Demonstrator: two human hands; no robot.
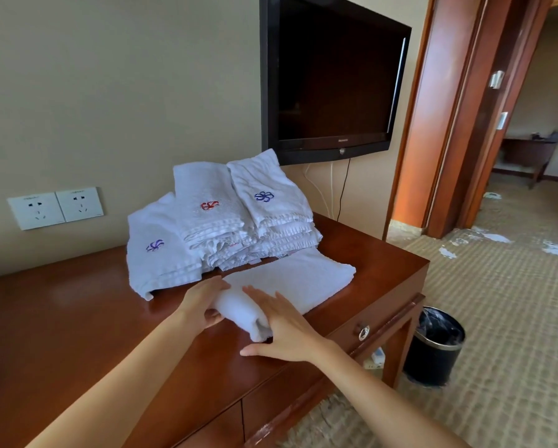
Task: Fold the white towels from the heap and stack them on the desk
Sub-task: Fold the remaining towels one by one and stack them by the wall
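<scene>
A plain white towel [290, 279] lies flat on the wooden desk [77, 318], its near end curled into a roll. My left hand [206, 302] grips the left end of that roll. My right hand [287, 328] rests with fingers spread against the roll's right end. Behind it stand folded white towels: a stack with a red emblem [209, 218], a stack with a blue emblem [271, 202], and a lower towel with a purple emblem [154, 253] on the left.
A dark wall-mounted television [332, 76] hangs above the desk's far right. Two wall sockets [56, 206] sit at the left. A black waste bin [436, 347] stands on the carpet beside the desk's right end. An open wooden doorway [465, 124] is at the right.
</scene>
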